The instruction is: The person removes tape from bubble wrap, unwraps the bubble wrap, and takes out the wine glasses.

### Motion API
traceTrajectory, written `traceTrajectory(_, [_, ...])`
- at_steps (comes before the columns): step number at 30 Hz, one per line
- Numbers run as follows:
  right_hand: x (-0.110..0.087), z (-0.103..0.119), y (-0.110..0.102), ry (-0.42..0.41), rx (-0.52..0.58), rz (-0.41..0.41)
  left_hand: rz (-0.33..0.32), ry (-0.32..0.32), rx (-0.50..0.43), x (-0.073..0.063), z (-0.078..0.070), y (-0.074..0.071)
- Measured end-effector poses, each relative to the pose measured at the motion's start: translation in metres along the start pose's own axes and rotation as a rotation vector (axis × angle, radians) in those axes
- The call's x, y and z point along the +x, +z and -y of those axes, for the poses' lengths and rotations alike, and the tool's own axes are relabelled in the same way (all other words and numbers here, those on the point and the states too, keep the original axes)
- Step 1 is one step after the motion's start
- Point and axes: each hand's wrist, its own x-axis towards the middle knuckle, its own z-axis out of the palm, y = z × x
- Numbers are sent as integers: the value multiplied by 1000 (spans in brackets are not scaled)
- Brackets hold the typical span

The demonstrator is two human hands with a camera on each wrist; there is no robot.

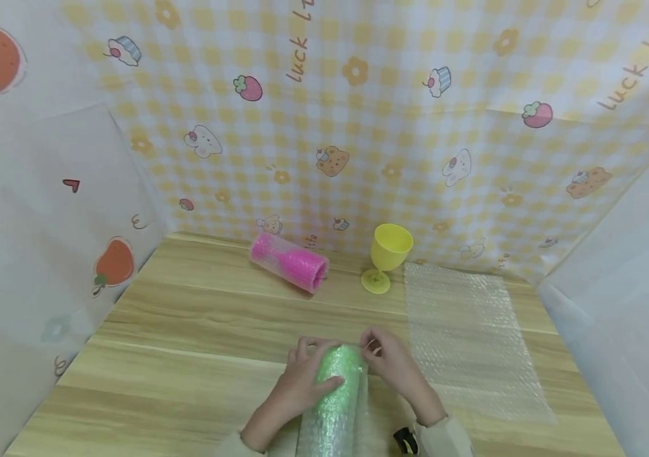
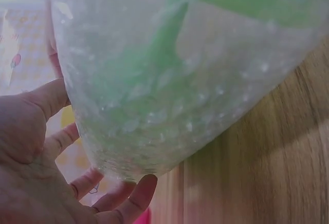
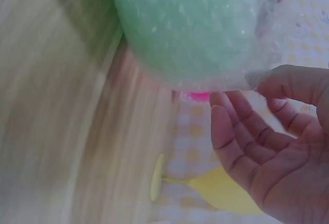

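A green goblet rolled in clear bubble wrap (image 1: pixel 336 397) lies lengthwise at the front of the wooden table, its stem shape showing through the wrap in the left wrist view. My left hand (image 1: pixel 300 379) holds the roll from the left, thumb over the top and fingers around its far end. With thumb and fingertips, my right hand (image 1: pixel 388 358) pinches the wrap's edge at the far right end. In the right wrist view, the green bowl (image 3: pixel 190 34) shows through the bubbles just above that right hand (image 3: pixel 288 136).
Toward the back stands a yellow goblet (image 1: pixel 391 246), with a pink goblet in bubble wrap (image 1: pixel 293 261) lying to its left. A flat sheet of bubble wrap (image 1: pixel 467 343) covers the table's right side. A small black object (image 1: pixel 406 440) sits beside the right sleeve. Patterned cloth walls enclose the table.
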Motion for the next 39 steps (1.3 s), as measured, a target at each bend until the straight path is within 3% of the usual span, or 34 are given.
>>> traceTrajectory(7, [-2,3,-1,-83,-303,-8,-1,14,-23,-2,0,-2])
traceTrajectory(11, [-6,1,0,-83,-386,-9,2,11,-28,-2,1,-3])
traceTrajectory(17, [-8,-6,2,-50,-350,-40,-5,-7,-54,-3,5,-4])
traceTrajectory(20, [-9,-11,3,-44,-321,-59,-19,17,-41,-4,6,-3])
traceTrajectory(26, [-12,-22,4,24,-291,-54,11,163,164,-8,5,-3])
traceTrajectory(29, [-13,-30,4,64,-280,-41,21,190,228,-10,4,-7])
traceTrajectory(34, [-16,-40,5,128,-287,-31,-4,143,235,-14,4,-10])
traceTrajectory(39, [-19,-44,7,135,-286,-52,-52,62,249,-14,3,-8])
